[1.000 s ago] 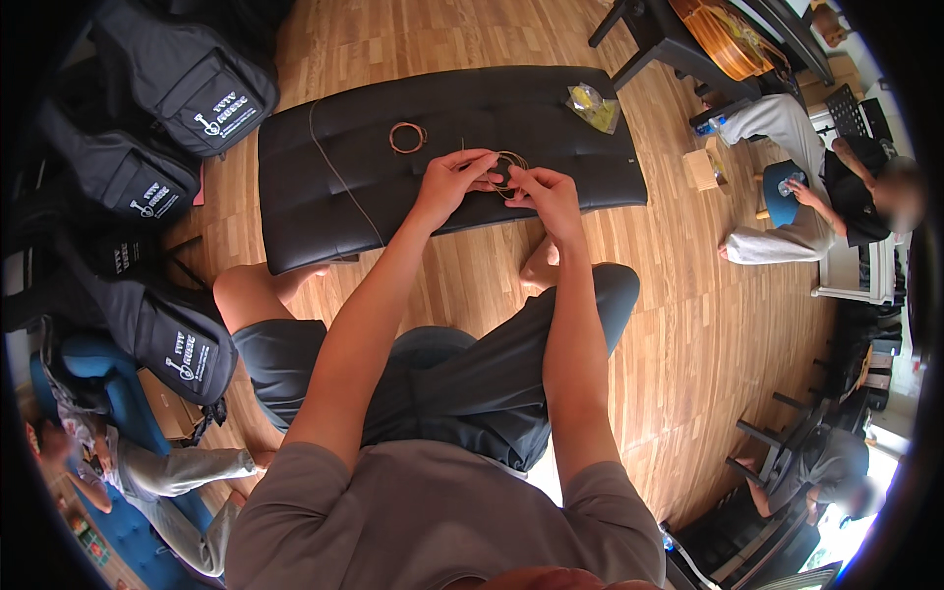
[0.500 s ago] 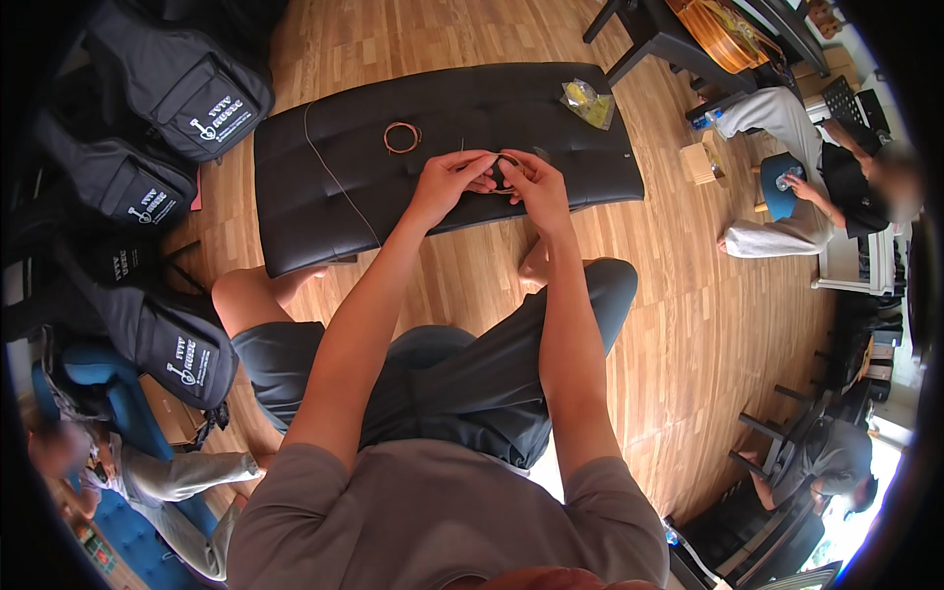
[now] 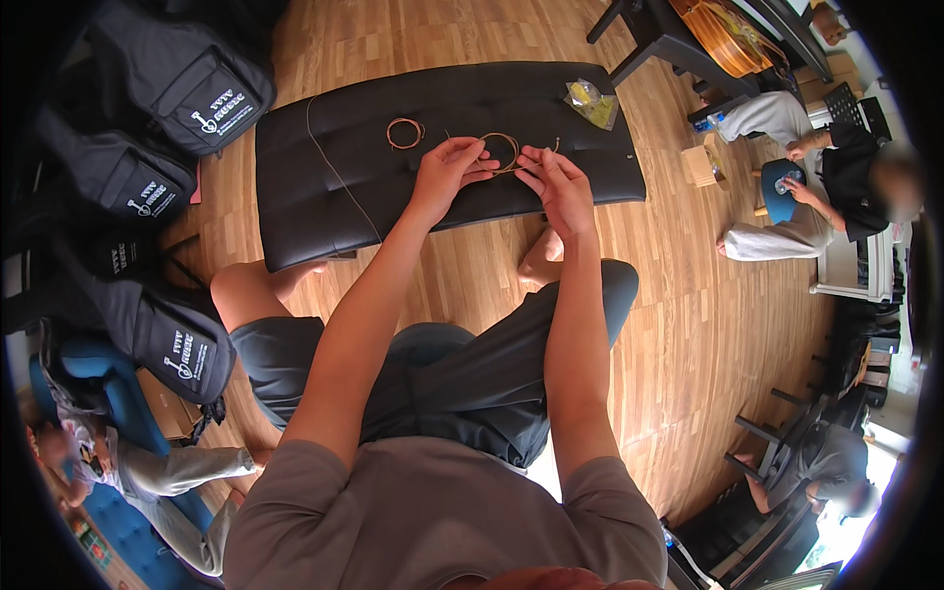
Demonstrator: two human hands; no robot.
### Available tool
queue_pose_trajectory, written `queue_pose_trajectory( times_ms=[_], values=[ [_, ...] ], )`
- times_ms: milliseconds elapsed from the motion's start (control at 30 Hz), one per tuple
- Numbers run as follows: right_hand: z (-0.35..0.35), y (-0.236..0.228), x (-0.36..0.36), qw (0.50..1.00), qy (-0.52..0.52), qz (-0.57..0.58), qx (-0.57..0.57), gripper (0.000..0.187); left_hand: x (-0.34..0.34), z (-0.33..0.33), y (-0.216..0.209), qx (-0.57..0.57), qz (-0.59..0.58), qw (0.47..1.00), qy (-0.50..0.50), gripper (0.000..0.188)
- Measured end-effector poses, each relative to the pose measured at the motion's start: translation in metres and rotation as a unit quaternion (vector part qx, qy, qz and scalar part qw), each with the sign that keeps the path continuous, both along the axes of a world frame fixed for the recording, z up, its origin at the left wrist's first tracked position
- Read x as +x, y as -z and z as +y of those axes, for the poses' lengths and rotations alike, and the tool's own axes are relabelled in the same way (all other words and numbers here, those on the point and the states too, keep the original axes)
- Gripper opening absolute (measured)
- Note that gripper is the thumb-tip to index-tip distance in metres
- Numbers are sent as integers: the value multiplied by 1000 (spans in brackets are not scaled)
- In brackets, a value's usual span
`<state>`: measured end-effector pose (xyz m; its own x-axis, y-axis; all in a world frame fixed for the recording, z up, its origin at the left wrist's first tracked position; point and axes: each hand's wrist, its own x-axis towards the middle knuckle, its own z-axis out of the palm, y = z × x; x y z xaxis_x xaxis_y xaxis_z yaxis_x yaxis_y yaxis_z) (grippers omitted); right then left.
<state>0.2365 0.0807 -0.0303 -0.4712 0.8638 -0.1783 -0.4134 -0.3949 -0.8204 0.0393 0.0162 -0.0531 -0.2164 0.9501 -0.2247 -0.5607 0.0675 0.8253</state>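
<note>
Floor (image 3: 688, 324): wood-patterned, laid in narrow strips.
Bench (image 3: 462, 93): black, padded and tufted, with a long loose strand (image 3: 343, 185) lying across its left end.
Black bags (image 3: 202, 84): grouped to the left of the bench.
Right hand (image 3: 564, 192): thumb and fingertips appear to pinch the wire at the coil's right side, the other fingers loosely curled.
Left hand (image 3: 447, 177): thumb and fingers grip the coil's opposite side.
Packet (image 3: 591, 102): clear plastic with yellow inside, near the bench's far right corner.
Held coil (image 3: 516, 150): brownish wire ring between the hands, over the bench; light, opposed pinches should keep its turns round and together without kinking them.
Second coil (image 3: 404, 148): copper-coloured ring lying on the bench, beyond and left of the hands, apart from them.
Wire end (image 3: 558, 145): sticks up beside the right fingers; best kept in sight and clear of the turns, since it could spring or snag.
</note>
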Motion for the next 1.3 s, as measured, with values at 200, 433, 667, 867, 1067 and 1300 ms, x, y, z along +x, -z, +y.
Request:
queue_pose_trajectory(
  times_ms=[200, 433, 667, 867, 1067, 1300],
  values=[
    [1, 10, 1, 999, 18, -31, 36, 22, 1, 1, 2, -11, 2, 1000, -9, 28],
    [0, 13, -4, 991, 51, -96, 76, 17, 3, 0, -3, -10, 52, 999, 10, 28],
    [1, 7, -4, 984, 90, -136, 76, 17, 0, 0, -1, -10, 36, 999, 18, 33],
    [0, 9, 0, 994, -11, -104, 38, 17, -5, 0, 5, -2, 1, 1000, 14, 35],
    [-5, 4, -3, 991, -70, -108, 36, 17, -9, -2, 4, -5, -13, 999, 29, 36],
    [-4, -1, -4, 994, -102, -28, -3, 31, -6, -2, 2, -7, 15, 999, 31, 36]
  ],
)
